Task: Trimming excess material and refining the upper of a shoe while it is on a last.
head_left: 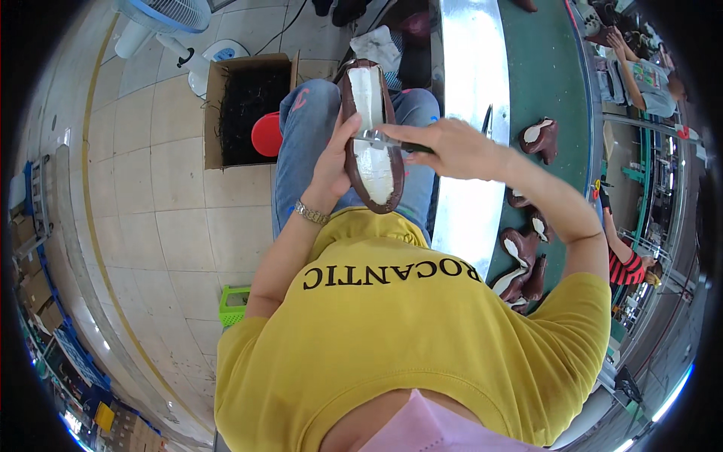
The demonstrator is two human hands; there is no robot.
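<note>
A brown shoe point(395, 197) with a white underside lies sole up above my lap, its long axis pointing away from me. My left hand point(337, 160), with a metal watch at the wrist, grips the shoe's left side near the middle. In my right hand point(458, 149) is a hand tool with a dark handle point(414, 148). Its shiny metal head lies across the middle of the white underside, close to my left fingers. The exact kind of tool cannot be made out.
To my right runs a shiny metal ledge point(471, 83) with a thin dark tool point(488, 119) on it. Beyond is a green conveyor belt point(553, 83) carrying several brown shoes point(539, 140). A cardboard box point(214, 120) of dark scraps and a fan point(173, 11) stand left. Co-workers sit across the belt.
</note>
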